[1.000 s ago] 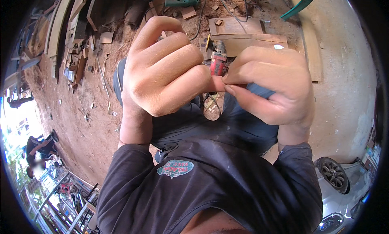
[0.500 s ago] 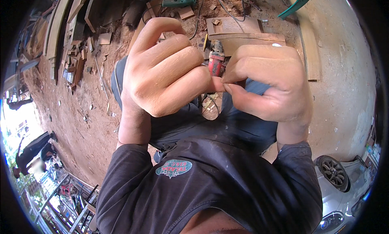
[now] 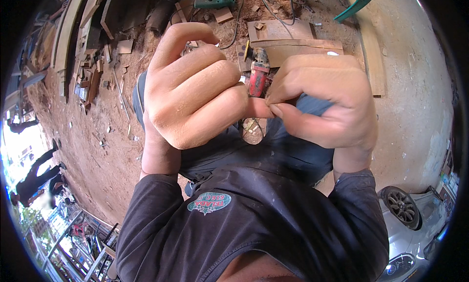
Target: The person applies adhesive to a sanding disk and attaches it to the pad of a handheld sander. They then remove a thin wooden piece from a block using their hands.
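Note:
Both hands meet in front of my chest. My left hand (image 3: 200,94) shows its back, with the fingers curled in and the little finger looser than the others. Its thumb (image 3: 259,108) sticks out to the right. My right hand (image 3: 325,99) pinches the tip of that thumb between its own thumb and forefinger. Whatever may lie inside the curled left fingers is hidden, and any small thing at the pinch is too small to make out. Beyond the hands, between my knees, a red angle grinder (image 3: 258,79) with a yellowish disc rests on the ground.
Brown boards (image 3: 298,48) lie past the grinder. A green power drill (image 3: 217,0) and cables are farther off. Stacked planks (image 3: 73,42) and wood scraps (image 3: 89,84) line the left. A silver car (image 3: 415,228) stands at lower right; a person (image 3: 39,179) is at far left.
My left hand has shifted slightly left and down, showing more of its thumb. The right hand keeps its pinch almost in place. The person at far left has changed posture.

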Available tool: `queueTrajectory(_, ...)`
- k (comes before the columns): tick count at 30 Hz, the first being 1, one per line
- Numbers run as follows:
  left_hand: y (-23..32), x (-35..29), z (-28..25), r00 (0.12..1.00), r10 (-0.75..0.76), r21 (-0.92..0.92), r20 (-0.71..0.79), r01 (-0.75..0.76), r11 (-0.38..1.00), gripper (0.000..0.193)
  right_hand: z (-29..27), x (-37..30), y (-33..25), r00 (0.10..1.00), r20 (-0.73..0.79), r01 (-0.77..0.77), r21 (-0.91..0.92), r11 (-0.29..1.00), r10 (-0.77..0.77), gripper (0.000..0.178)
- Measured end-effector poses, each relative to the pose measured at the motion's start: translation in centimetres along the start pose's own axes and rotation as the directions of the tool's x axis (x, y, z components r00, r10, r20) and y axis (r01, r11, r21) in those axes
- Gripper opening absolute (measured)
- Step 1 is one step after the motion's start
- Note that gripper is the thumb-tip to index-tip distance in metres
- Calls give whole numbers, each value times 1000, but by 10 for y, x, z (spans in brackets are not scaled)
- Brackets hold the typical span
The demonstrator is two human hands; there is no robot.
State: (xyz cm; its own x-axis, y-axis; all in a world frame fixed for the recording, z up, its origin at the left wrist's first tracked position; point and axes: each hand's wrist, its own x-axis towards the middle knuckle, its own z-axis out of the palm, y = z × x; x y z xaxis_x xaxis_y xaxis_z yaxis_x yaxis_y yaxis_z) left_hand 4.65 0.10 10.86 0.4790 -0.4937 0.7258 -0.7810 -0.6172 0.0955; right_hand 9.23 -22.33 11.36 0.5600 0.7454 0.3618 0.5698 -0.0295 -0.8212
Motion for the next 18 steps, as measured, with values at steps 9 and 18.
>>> queueTrajectory(9, -3, 0, 3, 1000, 13, -43, 19, -12, 999, 44, -1, -1, 2, 1000, 31, -2, -23, 1000, 3, 11)
queueTrajectory(18, -2, 2, 8, 999, 12, -37, 48, -10, 999, 42, 1, -2, 1, 999, 48, 29, -126, 992, -23, 11)
